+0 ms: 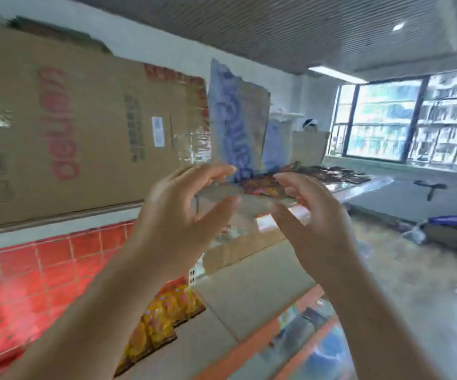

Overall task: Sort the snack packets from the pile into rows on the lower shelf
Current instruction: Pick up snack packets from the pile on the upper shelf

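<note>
The view is blurred and tilted. My left hand (183, 204) and my right hand (312, 215) are both raised in front of the upper shelf edge (364, 187), fingers spread and loosely bent, holding nothing. Between and just beyond them lies a pile of reddish-brown snack packets (263, 185) on that shelf, running right into flat dark packets (337, 172). A row of orange-yellow snack packets (161, 319) lies on the lower shelf (249, 297), below my left forearm.
A large cardboard box (71, 133) with red lettering stands on the left of the upper shelf. Blue-and-white bags (235, 124) lean upright behind the pile. A red tiled wall (29, 283) lies lower left. A window (403, 122) and bare floor (414, 270) are on the right.
</note>
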{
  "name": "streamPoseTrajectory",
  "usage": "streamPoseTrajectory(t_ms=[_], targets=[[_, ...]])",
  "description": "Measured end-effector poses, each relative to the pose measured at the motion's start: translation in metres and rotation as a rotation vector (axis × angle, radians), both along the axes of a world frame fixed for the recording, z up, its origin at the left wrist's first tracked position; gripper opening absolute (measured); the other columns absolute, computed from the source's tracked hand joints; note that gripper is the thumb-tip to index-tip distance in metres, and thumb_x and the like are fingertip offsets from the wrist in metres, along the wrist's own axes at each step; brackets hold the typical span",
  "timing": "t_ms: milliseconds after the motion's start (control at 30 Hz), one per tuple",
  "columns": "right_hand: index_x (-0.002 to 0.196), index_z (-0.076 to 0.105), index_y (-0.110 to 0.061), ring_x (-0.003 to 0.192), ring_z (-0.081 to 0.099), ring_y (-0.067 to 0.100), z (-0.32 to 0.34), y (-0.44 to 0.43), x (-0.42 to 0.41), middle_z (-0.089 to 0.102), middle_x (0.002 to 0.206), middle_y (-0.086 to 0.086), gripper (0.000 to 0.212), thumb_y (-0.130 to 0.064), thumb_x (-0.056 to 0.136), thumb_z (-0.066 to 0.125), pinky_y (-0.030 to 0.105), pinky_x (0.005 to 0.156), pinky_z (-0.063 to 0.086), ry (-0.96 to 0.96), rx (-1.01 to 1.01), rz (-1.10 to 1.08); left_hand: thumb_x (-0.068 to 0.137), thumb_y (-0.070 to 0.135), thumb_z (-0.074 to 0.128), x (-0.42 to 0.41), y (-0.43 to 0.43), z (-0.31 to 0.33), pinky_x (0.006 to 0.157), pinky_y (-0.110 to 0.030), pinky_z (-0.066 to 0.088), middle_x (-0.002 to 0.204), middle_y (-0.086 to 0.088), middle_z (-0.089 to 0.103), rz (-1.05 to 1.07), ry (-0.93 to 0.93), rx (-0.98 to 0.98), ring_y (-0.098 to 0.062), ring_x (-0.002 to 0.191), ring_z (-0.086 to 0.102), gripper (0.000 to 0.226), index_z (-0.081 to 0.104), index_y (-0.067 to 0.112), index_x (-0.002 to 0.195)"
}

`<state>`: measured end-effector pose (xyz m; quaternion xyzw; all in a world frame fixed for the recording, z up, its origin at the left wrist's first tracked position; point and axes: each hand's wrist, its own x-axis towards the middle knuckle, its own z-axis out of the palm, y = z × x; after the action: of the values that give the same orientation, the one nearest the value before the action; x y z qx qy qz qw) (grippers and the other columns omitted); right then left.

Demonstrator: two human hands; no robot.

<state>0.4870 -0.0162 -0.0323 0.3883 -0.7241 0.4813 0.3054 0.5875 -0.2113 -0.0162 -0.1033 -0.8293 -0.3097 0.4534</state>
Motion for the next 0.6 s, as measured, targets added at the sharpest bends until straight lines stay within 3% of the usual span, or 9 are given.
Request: streamPoseTrajectory(t_ms=[133, 267, 400, 533, 600], targets=[[0.123, 0.067, -0.037, 0.113, 0.059, -0.003, 0.015, 0.076, -0.029, 0.064, 0.116, -0.025, 0.041, -0.048, 0.083, 0.063, 0.024, 0.096, 0.050, -0.010, 0.005, -0.154, 0.084, 0.058, 0.060, -0.046, 0.063, 0.012, 0.091, -0.002, 0.035, 0.120, 0.033, 0.064, -0.091, 0.000, -0.011, 0.015, 0.116, 0.051, 0.045, 0.066, 0.046, 0.127], [0.116, 0.056, -0.064, 0.109, 0.061, -0.002, 0.024, 0.132, -0.055, 0.059, 0.115, -0.034, 0.038, -0.059, 0.079, 0.064, 0.023, 0.089, 0.051, -0.030, -0.037, -0.228, 0.080, 0.062, 0.056, -0.095, 0.110, 0.014, 0.088, -0.001, 0.034, 0.110, 0.042, 0.061, -0.162, 0.008, -0.001, 0.017, 0.112, 0.053, 0.050, 0.068, 0.044, 0.125], [0.110, 0.060, -0.061, 0.106, 0.056, -0.017, 0.017, 0.173, -0.089, 0.058, 0.118, -0.037, 0.041, -0.033, 0.088, 0.078, 0.006, 0.080, 0.047, -0.032, -0.023, -0.298, 0.082, 0.067, 0.054, -0.144, 0.137, 0.010, 0.089, -0.010, 0.039, 0.117, 0.038, 0.062, -0.205, -0.017, -0.011, 0.013, 0.116, 0.053, 0.047, 0.059, 0.053, 0.126], [0.106, 0.054, -0.074, 0.108, 0.054, -0.018, 0.010, 0.194, -0.128, 0.055, 0.117, -0.042, 0.050, -0.034, 0.088, 0.078, 0.017, 0.082, 0.045, -0.064, -0.020, -0.352, 0.084, 0.074, 0.049, -0.198, 0.156, 0.002, 0.088, -0.007, 0.034, 0.117, 0.054, 0.048, -0.219, -0.016, -0.035, 0.020, 0.120, 0.044, 0.053, 0.051, 0.055, 0.134], [0.104, 0.053, -0.077, 0.106, 0.055, -0.018, 0.007, 0.200, -0.148, 0.056, 0.115, -0.045, 0.047, -0.041, 0.083, 0.075, 0.016, 0.081, 0.043, -0.075, -0.034, -0.374, 0.087, 0.071, 0.050, -0.225, 0.164, -0.002, 0.089, -0.007, 0.034, 0.116, 0.054, 0.048, -0.236, -0.001, -0.034, 0.021, 0.120, 0.043, 0.053, 0.055, 0.050, 0.135]])
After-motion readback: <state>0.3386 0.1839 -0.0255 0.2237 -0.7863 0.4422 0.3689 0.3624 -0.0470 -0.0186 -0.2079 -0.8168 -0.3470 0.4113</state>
